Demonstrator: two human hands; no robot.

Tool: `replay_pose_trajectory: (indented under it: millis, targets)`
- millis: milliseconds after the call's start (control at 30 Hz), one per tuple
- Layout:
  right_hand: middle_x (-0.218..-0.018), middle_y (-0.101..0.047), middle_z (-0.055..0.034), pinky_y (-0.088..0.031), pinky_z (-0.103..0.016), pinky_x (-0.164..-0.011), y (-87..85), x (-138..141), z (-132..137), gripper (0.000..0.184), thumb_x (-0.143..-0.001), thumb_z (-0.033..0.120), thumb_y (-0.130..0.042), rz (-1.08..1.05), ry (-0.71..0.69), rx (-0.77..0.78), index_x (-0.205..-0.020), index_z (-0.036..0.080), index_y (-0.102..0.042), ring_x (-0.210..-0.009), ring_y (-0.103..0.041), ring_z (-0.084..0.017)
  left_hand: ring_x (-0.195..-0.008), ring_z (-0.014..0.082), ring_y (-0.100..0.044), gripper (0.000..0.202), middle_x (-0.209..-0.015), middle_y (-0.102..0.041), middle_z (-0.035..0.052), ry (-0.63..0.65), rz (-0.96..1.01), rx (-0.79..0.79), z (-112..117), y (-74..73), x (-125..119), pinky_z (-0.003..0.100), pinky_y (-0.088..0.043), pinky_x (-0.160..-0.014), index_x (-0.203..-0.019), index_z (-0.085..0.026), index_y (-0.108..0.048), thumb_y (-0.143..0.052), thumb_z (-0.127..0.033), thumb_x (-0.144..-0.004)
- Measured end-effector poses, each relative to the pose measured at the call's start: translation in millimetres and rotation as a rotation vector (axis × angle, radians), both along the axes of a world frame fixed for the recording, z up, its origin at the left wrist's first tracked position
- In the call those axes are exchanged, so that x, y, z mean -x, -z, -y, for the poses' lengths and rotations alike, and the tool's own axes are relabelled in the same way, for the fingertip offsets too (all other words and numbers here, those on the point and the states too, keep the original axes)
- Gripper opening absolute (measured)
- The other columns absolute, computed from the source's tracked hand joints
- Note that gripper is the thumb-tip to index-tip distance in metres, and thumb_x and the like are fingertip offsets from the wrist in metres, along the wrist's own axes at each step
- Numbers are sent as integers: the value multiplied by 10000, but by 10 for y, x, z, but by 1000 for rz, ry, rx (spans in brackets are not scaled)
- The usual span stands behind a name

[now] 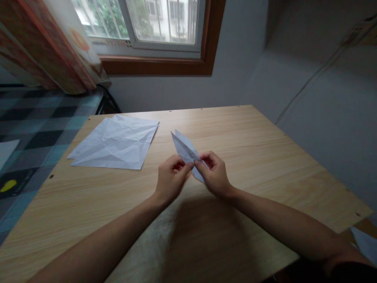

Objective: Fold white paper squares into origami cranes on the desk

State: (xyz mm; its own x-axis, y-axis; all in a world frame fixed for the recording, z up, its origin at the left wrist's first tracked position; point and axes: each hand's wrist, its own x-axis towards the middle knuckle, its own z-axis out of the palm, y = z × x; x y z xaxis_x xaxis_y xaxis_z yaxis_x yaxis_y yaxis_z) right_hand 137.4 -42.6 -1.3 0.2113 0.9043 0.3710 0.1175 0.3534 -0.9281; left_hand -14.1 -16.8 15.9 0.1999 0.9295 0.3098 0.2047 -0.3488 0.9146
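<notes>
A small folded white paper piece [183, 148], narrow and pointed, is held just above the wooden table [265, 165] near its middle. My left hand [171, 179] pinches its near end from the left, fingers curled closed. My right hand [214, 173] pinches the same end from the right, fingers closed on the paper. The pointed tips stick up and away from both hands. The paper's lower tip shows between my hands.
A stack of creased white square sheets [116, 142] lies flat on the table at the back left. A checkered bed cover [32, 133] lies left of the table. A window and curtain are behind. Another white paper [366, 243] shows at the lower right.
</notes>
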Motion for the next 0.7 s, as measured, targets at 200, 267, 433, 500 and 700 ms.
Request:
replay_pose_trajectory:
  millis: [200, 267, 433, 500, 700]
  targets:
    - [-1049, -693, -87, -560, -342, -858, -71, -27, 52, 173, -898, 94, -538, 567, 152, -453, -950, 205, -659, -979, -666, -197, -678, 153, -586, 232, -740, -698, 39, 98, 107, 214, -12, 81, -18, 261, -447, -623, -818, -141, -753, -671, -358, -817]
    - [-1116, -698, -113, -555, -363, -893, -87, -37, 58, 233, -909, 81, -510, 739, 164, -512, -1044, 193, -663, -1027, -664, -216, -727, 170, -617, 229, -770, -716, 53, 132, 203, 250, -32, 109, -15, 268, -474, -655, -807, -145, -754, -650, -349, -816]
    - [-1242, -680, -154, -512, -432, -957, -114, -59, 58, 264, -924, 143, -533, 981, 170, -532, -1166, 152, -638, -1144, -627, -273, -805, 198, -662, 270, -806, -729, 67, 213, 347, 337, -60, 147, -3, 301, -523, -754, -841, -140, -742, -664, -397, -813]
    - [-1240, -680, -163, -503, -441, -967, -118, -65, 52, 237, -924, 146, -529, 989, 145, -571, -1136, 148, -636, -1161, -619, -276, -809, 199, -667, 286, -815, -730, 66, 221, 363, 361, -69, 149, -5, 305, -526, -767, -884, -133, -740, -701, -401, -793]
    - [-1032, -724, -111, -529, -371, -866, -112, -73, 45, 152, -913, 123, -556, 785, 140, -610, -1050, 186, -579, -994, -667, -222, -730, 195, -662, 206, -754, -729, 66, 140, 399, 426, -98, 127, -22, 289, -519, -702, -781, -119, -735, -765, -285, -663]
